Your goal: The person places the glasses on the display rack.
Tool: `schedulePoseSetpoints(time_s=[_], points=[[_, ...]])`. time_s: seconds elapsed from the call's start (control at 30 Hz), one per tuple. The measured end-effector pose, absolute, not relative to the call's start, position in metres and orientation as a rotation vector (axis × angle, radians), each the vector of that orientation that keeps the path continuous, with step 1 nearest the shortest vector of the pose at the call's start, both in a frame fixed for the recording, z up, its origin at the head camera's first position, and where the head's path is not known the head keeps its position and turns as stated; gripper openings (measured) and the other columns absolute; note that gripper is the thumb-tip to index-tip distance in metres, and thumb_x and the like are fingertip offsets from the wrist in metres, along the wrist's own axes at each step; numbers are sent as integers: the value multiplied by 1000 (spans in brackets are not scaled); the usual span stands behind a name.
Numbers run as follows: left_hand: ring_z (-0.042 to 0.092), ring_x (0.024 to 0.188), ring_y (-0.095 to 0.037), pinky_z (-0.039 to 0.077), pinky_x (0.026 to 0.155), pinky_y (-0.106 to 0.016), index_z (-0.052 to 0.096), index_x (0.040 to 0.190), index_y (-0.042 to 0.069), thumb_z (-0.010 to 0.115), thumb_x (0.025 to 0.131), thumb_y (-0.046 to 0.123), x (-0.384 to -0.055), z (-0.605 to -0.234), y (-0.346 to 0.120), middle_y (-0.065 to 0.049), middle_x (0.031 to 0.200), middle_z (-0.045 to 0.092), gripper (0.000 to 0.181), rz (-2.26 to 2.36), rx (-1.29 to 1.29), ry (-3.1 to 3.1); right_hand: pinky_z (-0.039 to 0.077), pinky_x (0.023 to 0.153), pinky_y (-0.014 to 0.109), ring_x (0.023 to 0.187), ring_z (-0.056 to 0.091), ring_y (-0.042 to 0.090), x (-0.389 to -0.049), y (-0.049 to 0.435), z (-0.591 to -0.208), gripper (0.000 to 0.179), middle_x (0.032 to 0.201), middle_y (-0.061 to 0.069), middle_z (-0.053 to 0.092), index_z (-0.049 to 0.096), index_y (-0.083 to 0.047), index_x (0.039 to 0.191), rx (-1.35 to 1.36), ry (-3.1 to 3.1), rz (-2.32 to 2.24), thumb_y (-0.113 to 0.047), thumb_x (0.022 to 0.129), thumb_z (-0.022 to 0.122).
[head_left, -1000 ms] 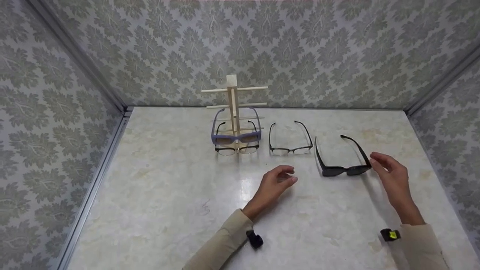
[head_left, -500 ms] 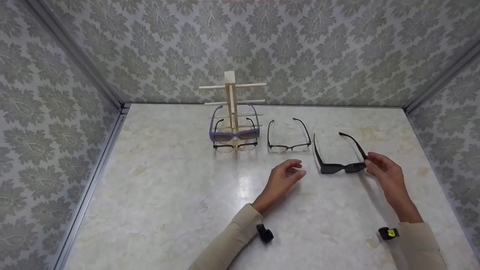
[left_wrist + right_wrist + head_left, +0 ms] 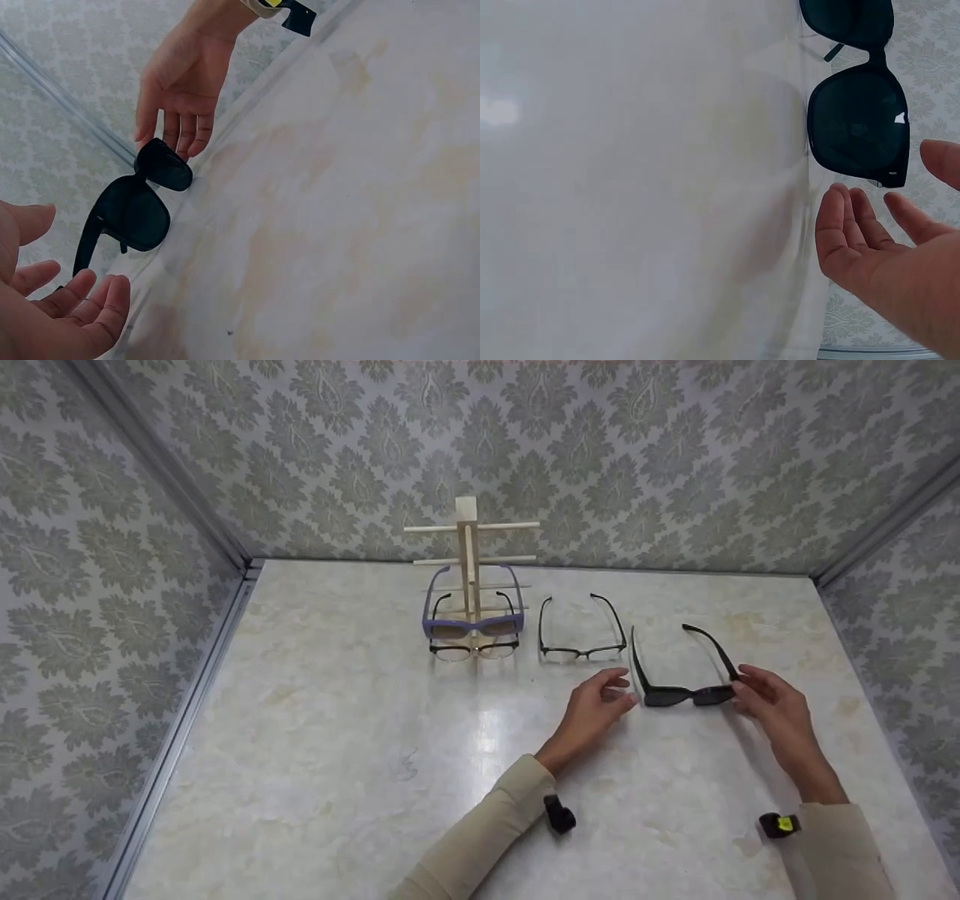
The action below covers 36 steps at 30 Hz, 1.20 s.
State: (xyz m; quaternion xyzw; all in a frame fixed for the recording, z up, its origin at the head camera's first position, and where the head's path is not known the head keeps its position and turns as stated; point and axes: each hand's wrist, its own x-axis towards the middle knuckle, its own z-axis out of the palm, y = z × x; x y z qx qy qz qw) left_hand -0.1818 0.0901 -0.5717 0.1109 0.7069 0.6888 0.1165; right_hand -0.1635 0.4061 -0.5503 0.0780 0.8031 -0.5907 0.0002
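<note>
Black sunglasses [image 3: 675, 697] rest on the table at the right, temples unfolded and pointing to the back. My right hand [image 3: 780, 716] is at their right hinge; in the right wrist view its fingers [image 3: 851, 225] and thumb are spread beside the frame corner, not closed round it. Whether a fingertip touches is unclear. Just left of the sunglasses' left corner is my left hand [image 3: 596, 709], its thumb and fingers apart with a gap between them. In the left wrist view, the left hand [image 3: 67, 315] is loosely spread near one temple of the sunglasses [image 3: 135, 214].
Black-rimmed eyeglasses [image 3: 582, 654] lie unfolded left of the sunglasses. Further left stands a wooden display rack [image 3: 466, 521] with several pegs, bearing purple sunglasses [image 3: 472, 627] above dark half-rimmed eyeglasses [image 3: 474, 651]. Patterned walls [image 3: 600, 472] enclose the table [image 3: 300, 750] behind and at both sides.
My left hand has moved right and slightly away from me, up to the black sunglasses' left side. My right hand has shifted a little left to their right hinge.
</note>
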Motion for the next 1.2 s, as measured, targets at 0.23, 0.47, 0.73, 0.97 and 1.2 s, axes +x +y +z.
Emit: schedulePoseSetpoints(time_s=[0.23,0.47,0.73,0.97,1.2], points=[[74,110,-11,62,85,-26,52,164,9,79,104,20,-188,-575,105,-10,131,74,66,1993,337,2117,62,88,20,106,74,6,-163,410,-554,65,124,-10,72,49,1,163,227,2410,-1986,-25,108,74],[74,110,-10,58,91,-23,55,163,9,79,105,24,-186,-573,115,-7,132,72,64,1933,384,2129,62,88,21,105,75,6,-160,410,-556,65,118,-9,74,51,1,162,239,2369,-2023,-24,107,75],[73,107,-8,58,88,-23,58,159,6,78,105,21,-190,-577,120,-6,132,73,59,1905,391,2188,62,86,20,101,74,8,-161,407,-558,62,113,-6,74,53,1,160,253,2405,-2015,-24,108,75],[71,107,-7,56,94,-25,59,158,6,76,107,24,-191,-577,122,-4,132,74,57,1859,416,2261,63,82,20,93,74,11,-158,406,-557,59,111,-1,76,57,2,156,291,2415,-2049,-20,106,78],[71,104,-6,54,92,-20,60,158,6,79,105,22,-188,-569,120,-6,133,74,59,1898,400,2203,63,77,21,89,75,12,-153,405,-553,57,107,-5,77,61,0,154,326,2412,-2073,-19,104,80]])
